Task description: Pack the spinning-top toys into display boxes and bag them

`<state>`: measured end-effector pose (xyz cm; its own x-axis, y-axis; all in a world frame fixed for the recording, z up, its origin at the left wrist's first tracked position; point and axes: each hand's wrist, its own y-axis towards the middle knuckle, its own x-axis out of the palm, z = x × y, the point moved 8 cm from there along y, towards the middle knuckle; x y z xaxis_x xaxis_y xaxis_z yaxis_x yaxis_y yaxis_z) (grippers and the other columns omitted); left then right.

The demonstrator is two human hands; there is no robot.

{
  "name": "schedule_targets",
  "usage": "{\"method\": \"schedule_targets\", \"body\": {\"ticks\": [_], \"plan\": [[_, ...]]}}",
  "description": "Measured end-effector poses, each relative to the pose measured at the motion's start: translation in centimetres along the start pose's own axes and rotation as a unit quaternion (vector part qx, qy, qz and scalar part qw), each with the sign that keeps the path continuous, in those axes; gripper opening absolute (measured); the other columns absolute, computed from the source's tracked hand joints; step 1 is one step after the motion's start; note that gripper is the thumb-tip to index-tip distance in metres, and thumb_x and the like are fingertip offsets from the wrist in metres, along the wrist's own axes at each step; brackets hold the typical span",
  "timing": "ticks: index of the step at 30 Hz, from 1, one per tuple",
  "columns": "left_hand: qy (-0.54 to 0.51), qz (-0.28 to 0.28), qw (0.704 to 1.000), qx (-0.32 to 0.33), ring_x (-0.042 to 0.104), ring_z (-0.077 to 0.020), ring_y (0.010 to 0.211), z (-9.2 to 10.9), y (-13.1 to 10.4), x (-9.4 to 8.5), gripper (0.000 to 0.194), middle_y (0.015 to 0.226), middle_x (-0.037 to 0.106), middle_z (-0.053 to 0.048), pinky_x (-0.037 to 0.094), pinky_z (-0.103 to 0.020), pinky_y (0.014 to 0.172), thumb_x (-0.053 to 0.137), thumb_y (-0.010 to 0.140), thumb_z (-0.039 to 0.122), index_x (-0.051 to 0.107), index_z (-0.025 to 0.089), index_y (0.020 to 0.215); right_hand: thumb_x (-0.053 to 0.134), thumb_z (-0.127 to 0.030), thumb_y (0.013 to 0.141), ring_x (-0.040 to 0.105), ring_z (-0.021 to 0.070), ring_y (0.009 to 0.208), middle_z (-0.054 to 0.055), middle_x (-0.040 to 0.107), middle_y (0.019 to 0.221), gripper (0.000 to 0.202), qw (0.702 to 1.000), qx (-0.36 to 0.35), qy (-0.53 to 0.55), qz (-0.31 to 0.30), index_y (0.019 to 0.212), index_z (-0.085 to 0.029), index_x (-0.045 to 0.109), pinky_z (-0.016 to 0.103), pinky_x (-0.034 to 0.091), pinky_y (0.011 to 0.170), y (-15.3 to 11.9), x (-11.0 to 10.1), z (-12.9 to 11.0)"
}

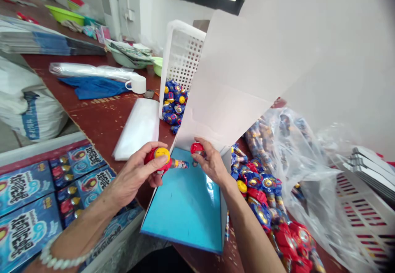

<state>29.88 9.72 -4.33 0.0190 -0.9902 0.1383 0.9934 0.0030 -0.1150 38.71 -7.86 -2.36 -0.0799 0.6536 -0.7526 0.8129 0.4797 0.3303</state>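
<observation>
My left hand (147, 167) is closed around a red toy with a yellow cap (161, 153); a small printed tube sticks out of it to the right. The fingers of my right hand (210, 161) grip a smaller red toy (197, 148) at the back of an open box (182, 207). This box shows a light blue face, and its tall white lid (234, 71) stands up behind. The left hand hovers over the box's left edge. Part of the right hand's toy is hidden by the fingers.
Blue and red toys (262, 182) lie heaped right of the box, beside a clear plastic bag (308, 174). A white basket (182, 55) holds blue toys. Packed blue boxes (31, 227) fill a carton at left. A white mug (136, 84) and plastic sheets (138, 127) lie on the table.
</observation>
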Motion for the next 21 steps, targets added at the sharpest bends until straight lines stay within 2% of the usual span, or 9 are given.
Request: {"method": "schedule_targets", "body": {"ticks": [3, 5, 6, 10, 12, 15, 18, 19, 21], "plan": [[-0.021, -0.024, 0.999, -0.002, 0.066, -0.0153, 0.061, 0.5, -0.2, 0.7, 0.048, 0.093, 0.064, 0.0, 0.053, -0.027, 0.057, 0.065, 0.081, 0.044, 0.046, 0.025, 0.122, 0.059, -0.032, 0.088, 0.05, 0.0304, 0.117, 0.017, 0.048, 0.131, 0.052, 0.992, 0.007, -0.114, 0.056, 0.137, -0.019, 0.048, 0.05, 0.043, 0.099, -1.4, -1.1, -1.5], [-0.014, -0.022, 1.0, 0.006, 0.067, -0.0164, 0.062, 0.6, -0.2, 1.1, 0.052, 0.092, 0.065, 0.0, 0.053, -0.028, 0.059, 0.064, 0.081, 0.046, 0.046, 0.026, 0.125, 0.06, -0.038, 0.088, 0.043, 0.0356, 0.123, 0.018, 0.037, 0.141, 0.056, 0.981, -0.002, -0.169, 0.096, 0.14, -0.022, 0.045, 0.057, 0.039, 0.1, -2.6, -2.2, -3.8], [-0.004, -0.016, 1.0, 0.014, 0.066, -0.0162, 0.062, 0.7, -0.2, 1.2, 0.055, 0.09, 0.065, 0.0, 0.052, -0.028, 0.059, 0.066, 0.08, 0.046, 0.046, 0.026, 0.127, 0.058, -0.041, 0.089, 0.041, 0.0357, 0.125, 0.017, 0.033, 0.145, 0.059, 0.983, -0.017, -0.158, 0.094, 0.143, -0.023, 0.041, 0.057, 0.038, 0.101, -3.1, -2.3, -5.1], [0.022, 0.005, 0.998, 0.058, 0.066, -0.0179, 0.081, 1.0, 0.0, 1.9, 0.057, 0.096, 0.067, -0.001, 0.052, -0.027, 0.07, 0.068, 0.078, 0.047, 0.051, 0.025, 0.128, 0.052, -0.045, 0.093, 0.04, 0.0245, 0.13, 0.011, 0.034, 0.146, 0.067, 0.997, -0.068, 0.025, -0.028, 0.15, -0.026, 0.022, 0.04, 0.044, 0.102, -3.9, -0.3, -9.1], [0.02, 0.009, 0.997, 0.077, 0.062, -0.0191, 0.098, 1.2, 0.1, 2.3, 0.047, 0.109, 0.066, -0.004, 0.05, -0.027, 0.084, 0.06, 0.084, 0.049, 0.056, 0.024, 0.124, 0.057, -0.045, 0.091, 0.039, 0.0238, 0.131, 0.011, 0.038, 0.144, 0.072, 0.995, -0.057, 0.065, -0.043, 0.149, -0.024, 0.022, 0.039, 0.043, 0.103, -3.8, 0.7, -9.4], [0.0, 0.002, 0.997, 0.078, 0.059, -0.021, 0.11, 1.5, 0.0, 3.0, 0.044, 0.122, 0.062, -0.006, 0.049, -0.029, 0.091, 0.051, 0.089, 0.052, 0.06, 0.022, 0.12, 0.067, -0.035, 0.085, 0.046, 0.0272, 0.124, 0.015, 0.048, 0.133, 0.071, 0.998, -0.026, 0.059, 0.019, 0.144, -0.018, 0.032, 0.044, 0.044, 0.101, -3.1, 1.0, -8.5], [-0.031, -0.025, 0.997, 0.066, 0.064, -0.0227, 0.098, 1.8, 0.2, 3.4, 0.051, 0.119, 0.062, -0.009, 0.053, -0.034, 0.08, 0.048, 0.089, 0.055, 0.055, 0.021, 0.126, 0.067, -0.019, 0.082, 0.053, 0.0268, 0.112, 0.014, 0.056, 0.121, 0.057, 0.997, -0.02, 0.041, 0.066, 0.134, -0.014, 0.044, 0.044, 0.047, 0.096, -2.5, 0.5, -7.8], [-0.025, -0.016, 0.997, 0.075, 0.066, -0.0219, 0.091, 2.1, 0.4, 2.9, 0.052, 0.116, 0.063, -0.008, 0.054, -0.035, 0.078, 0.048, 0.089, 0.055, 0.053, 0.021, 0.127, 0.066, -0.017, 0.082, 0.054, 0.0264, 0.111, 0.014, 0.057, 0.12, 0.053, 0.996, -0.026, 0.04, 0.079, 0.132, -0.014, 0.046, 0.043, 0.048, 0.095, -2.3, 0.0, -7.7], [0.039, 0.046, 0.991, 0.116, 0.065, -0.0203, 0.085, 2.5, 0.7, 1.3, 0.051, 0.112, 0.063, -0.007, 0.053, -0.037, 0.079, 0.047, 0.089, 0.054, 0.051, 0.021, 0.127, 0.063, -0.02, 0.086, 0.054, 0.0256, 0.113, 0.013, 0.056, 0.123, 0.05, 0.992, -0.039, 0.046, 0.108, 0.133, -0.017, 0.045, 0.043, 0.047, 0.097, -1.8, -1.2, -7.4]]}}
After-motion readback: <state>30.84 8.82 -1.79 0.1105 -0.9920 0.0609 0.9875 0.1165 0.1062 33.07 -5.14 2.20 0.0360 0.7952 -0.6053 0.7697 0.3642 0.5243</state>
